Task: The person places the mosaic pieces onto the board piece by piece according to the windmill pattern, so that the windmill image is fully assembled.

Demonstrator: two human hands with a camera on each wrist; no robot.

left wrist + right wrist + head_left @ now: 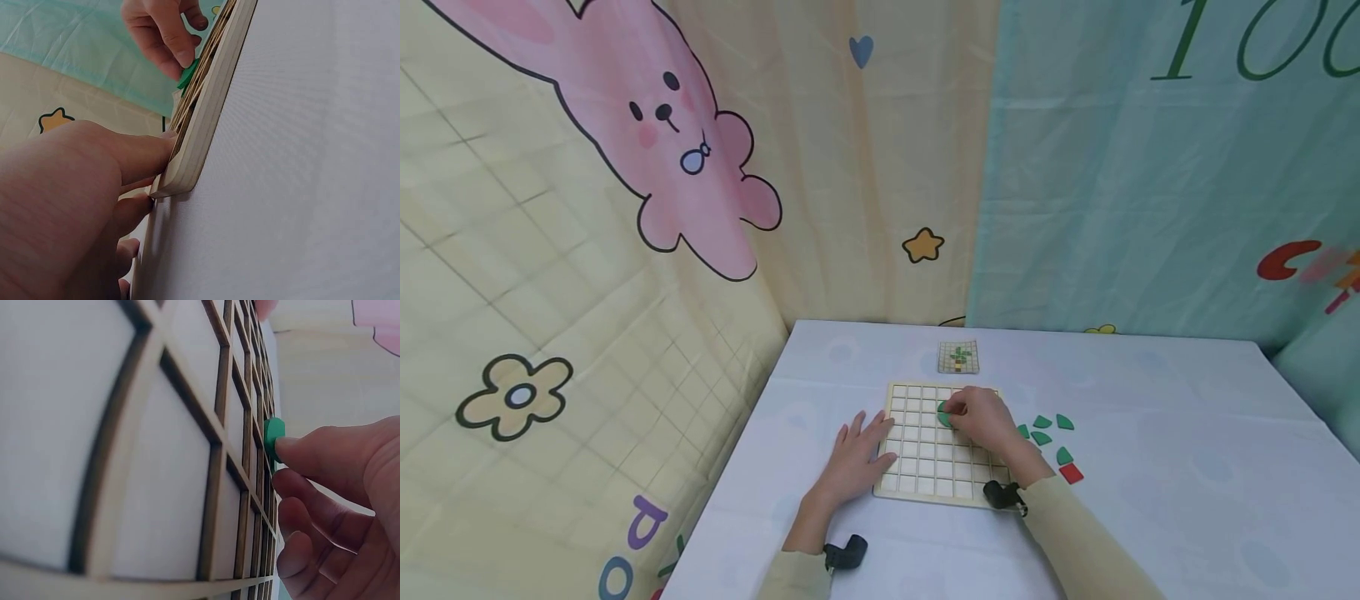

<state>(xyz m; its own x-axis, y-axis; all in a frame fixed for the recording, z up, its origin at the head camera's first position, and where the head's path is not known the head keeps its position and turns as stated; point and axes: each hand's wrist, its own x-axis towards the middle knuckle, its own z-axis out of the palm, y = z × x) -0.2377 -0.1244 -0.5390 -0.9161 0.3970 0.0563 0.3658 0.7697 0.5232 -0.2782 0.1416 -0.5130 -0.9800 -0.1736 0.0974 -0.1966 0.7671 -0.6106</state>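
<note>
A wooden grid board with raised square cells lies on the table. My left hand rests at its left edge with spread fingers, the thumb touching the rim, as the left wrist view also shows. Over the upper middle of the grid, my right hand pinches a green piece between thumb and index finger, low against the cells. In the head view green shows beside those fingertips; whether it is one piece or two I cannot tell. The other right fingers are curled.
Several green quarter-round pieces and a red square piece lie right of the board. Behind it is a small pattern card with a coloured design. Printed curtains hang behind the white table.
</note>
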